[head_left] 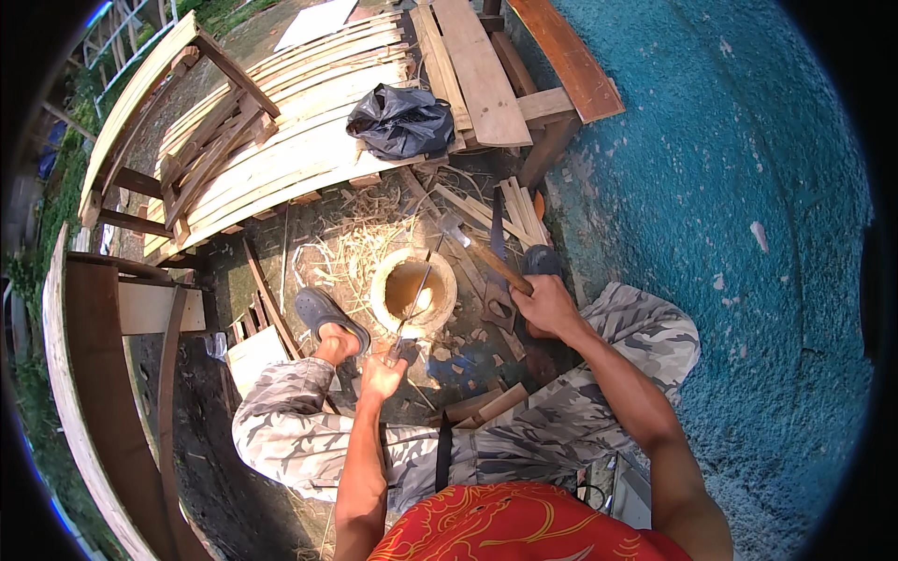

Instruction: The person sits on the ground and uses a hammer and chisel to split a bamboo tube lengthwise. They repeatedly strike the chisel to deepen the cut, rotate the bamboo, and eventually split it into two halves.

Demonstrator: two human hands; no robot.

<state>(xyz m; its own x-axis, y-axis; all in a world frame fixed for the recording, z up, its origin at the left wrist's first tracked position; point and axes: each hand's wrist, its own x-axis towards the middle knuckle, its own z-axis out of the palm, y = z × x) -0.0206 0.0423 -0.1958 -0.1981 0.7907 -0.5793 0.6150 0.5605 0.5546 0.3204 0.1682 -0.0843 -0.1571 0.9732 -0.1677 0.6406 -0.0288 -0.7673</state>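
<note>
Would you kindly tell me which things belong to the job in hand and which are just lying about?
Seemingly in use:
wooden-handled tool in right hand;
thin dark rod in left hand;
round vessel beneath rod.

Seemingly lying about:
black plastic bag;
reddish-brown board.
</note>
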